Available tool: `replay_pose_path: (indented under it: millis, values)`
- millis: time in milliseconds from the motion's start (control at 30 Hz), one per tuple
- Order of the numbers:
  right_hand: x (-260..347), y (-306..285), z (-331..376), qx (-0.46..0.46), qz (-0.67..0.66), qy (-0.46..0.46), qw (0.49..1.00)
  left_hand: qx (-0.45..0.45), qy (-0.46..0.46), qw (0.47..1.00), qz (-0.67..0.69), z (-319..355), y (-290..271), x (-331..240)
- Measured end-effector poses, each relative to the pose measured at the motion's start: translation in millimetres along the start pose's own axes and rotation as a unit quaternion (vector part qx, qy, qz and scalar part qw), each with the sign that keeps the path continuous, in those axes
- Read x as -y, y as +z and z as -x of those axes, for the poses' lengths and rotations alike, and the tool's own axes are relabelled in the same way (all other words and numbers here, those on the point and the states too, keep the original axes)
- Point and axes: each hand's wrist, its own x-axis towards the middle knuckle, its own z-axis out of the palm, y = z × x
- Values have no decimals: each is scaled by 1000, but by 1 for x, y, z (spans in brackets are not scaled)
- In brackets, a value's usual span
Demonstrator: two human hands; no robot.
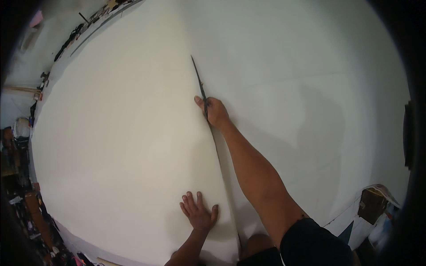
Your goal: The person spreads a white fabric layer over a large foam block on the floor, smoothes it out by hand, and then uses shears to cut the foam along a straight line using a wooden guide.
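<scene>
A large cream-white sheet [111, 124] spreads over the surface in front of me, its long edge running away from my body. My right hand [217, 113] is closed around a pair of long dark scissors [199, 75] at that edge. The blades point away from me and look nearly closed together. My thumb is on the left of the handles; the other fingers are partly hidden. Nearer to me, my left hand [199, 215] lies flat on the sheet with its fingers spread, a little left of the edge.
On the right is a pale tiled floor [284, 102] with shadows on it. Cluttered small items [26, 199] line the left side, and more lie along the far left rim. At the lower right stands a brown box [372, 206] beside whitish plastic.
</scene>
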Motion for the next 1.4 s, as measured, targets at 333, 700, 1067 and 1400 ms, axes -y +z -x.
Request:
replay_pose_path:
  millis: [333, 700, 1067, 1400]
  values:
    - [5, 15, -2, -2, -32, 8, 999, -188, -9, 981, -55, -405, -40, 37]
    - [10, -1, -8, 15, -14, 75, 997, -166, -34, 981, -96, -432, -5, 15]
    - [51, 1, -60, 12, 6, 103, 995, -130, -45, 987, -86, -437, -3, 23]
    - [70, -7, -103, 29, -67, 80, 994, -124, -51, 989, -68, -440, -3, 27]
